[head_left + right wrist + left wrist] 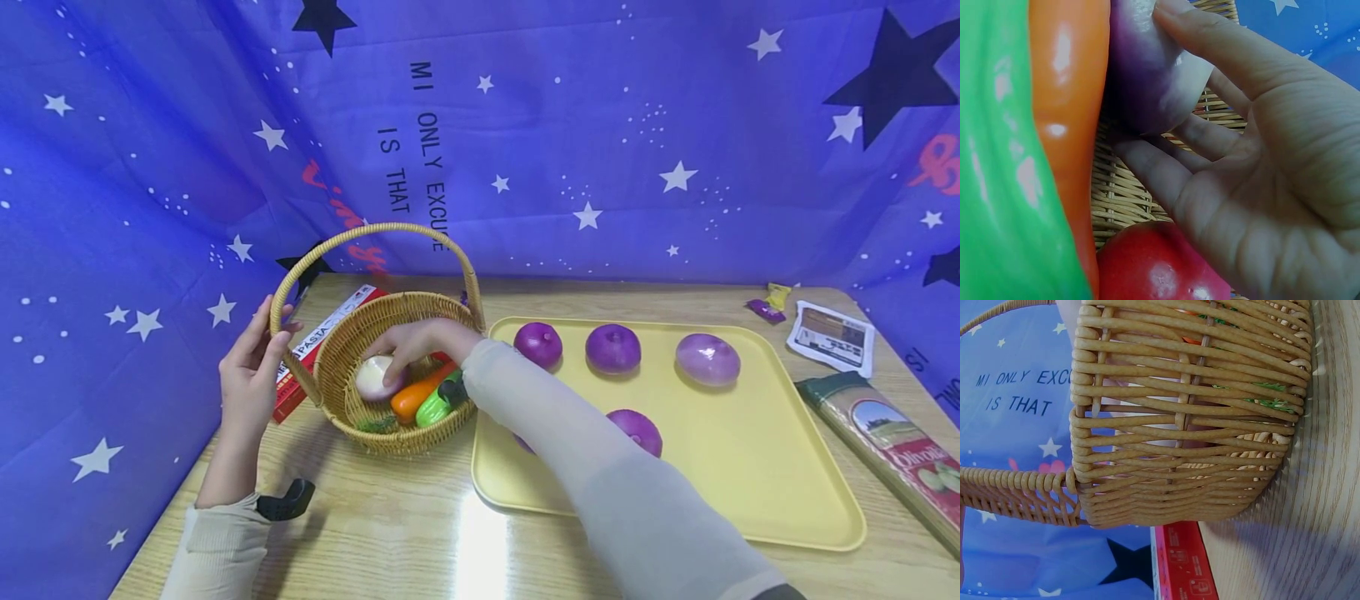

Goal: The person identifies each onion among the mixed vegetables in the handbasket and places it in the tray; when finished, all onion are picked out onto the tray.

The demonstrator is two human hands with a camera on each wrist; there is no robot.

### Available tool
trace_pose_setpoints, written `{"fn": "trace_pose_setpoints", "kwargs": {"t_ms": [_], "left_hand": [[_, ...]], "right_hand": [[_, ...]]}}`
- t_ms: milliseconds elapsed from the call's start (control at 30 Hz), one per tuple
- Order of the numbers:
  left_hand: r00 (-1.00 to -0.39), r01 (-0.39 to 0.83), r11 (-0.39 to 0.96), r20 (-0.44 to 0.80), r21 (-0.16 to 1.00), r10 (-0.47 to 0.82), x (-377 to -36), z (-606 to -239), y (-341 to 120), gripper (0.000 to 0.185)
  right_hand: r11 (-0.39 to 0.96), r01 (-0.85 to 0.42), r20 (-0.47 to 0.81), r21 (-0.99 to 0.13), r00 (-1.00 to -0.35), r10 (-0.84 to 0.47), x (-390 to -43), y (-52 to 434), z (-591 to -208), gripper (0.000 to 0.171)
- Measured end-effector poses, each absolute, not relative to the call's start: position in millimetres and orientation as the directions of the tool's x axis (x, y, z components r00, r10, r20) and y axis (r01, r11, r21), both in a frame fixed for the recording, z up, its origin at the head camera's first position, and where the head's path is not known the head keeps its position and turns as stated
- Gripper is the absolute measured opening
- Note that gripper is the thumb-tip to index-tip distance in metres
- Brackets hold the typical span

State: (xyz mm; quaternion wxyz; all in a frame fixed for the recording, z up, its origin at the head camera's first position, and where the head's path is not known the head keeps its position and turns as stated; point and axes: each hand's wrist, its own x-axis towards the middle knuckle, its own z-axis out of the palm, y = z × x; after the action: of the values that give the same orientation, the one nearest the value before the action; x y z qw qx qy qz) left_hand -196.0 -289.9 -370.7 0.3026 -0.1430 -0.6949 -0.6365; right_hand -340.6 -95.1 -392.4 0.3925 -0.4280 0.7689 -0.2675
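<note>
A person's right hand [420, 340] reaches into the wicker basket [352, 415] near the bench's left edge, fingers curled around a pale purple onion [372, 377] beside a carrot [418, 392], while the left hand [251, 367] grips the basket's handle [300, 268], with a yellow tray [750, 467] alongside.

Head view looks down; both wrist views close on basket [390, 367]
</note>
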Motion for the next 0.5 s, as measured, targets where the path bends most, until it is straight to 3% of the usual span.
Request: {"fn": "trace_pose_setpoints", "kwargs": {"t_ms": [200, 500], "left_hand": [[-0.772, 0.593, 0.143, 0.61, 0.792, -0.179, -194.9, -368.9, -288.8, 0.046], [-0.765, 0.603, 0.146, 0.621, 0.784, -0.174, -194.1, -368.7, -288.3, 0.046]], "right_hand": [[0.474, -0.454, -0.359, -0.755, -0.319, -0.877, -340.8, -95.5, -391.9, 0.066], [0.438, -0.576, -0.29, -0.69, -0.334, -0.897, -344.0, -98.7, -383.1, 0.063]]}}
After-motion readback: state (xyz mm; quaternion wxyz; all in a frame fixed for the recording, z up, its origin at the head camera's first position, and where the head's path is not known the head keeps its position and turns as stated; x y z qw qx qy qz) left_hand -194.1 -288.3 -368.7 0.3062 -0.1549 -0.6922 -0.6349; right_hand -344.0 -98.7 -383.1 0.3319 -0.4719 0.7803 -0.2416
